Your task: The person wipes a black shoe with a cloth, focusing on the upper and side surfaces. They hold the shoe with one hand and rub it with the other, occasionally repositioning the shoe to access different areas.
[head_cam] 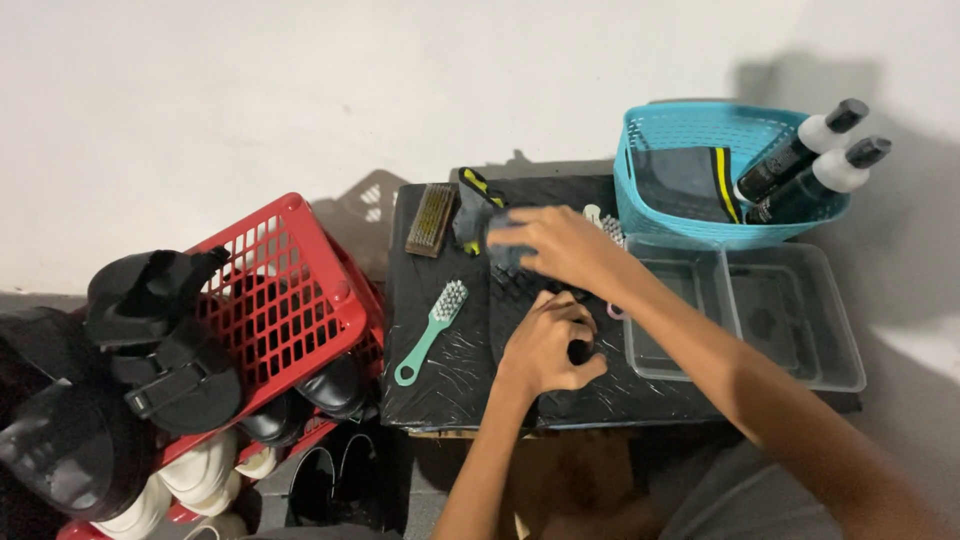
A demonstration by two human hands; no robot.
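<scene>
Lying beneath both hands' grip: black shoe (pixel 520 285).

A small black-wrapped table (pixel 450 385) leaves little room to pass. A bare strip runs along its left edge, broken by a green brush (pixel 432 318) lying slantwise and a brown bristle brush (pixel 432 219) at the far-left corner. The left hand (pixel 545 345) and right hand (pixel 555 245) fill the centre with a black shoe (pixel 510 262). A clear two-part tray (pixel 745 315) blocks the right side, and a blue basket (pixel 650 205) holding two bottles (pixel 810 160) closes the far-right corner. A red crate (pixel 285 300) of shoes stands just beside the left edge.
</scene>
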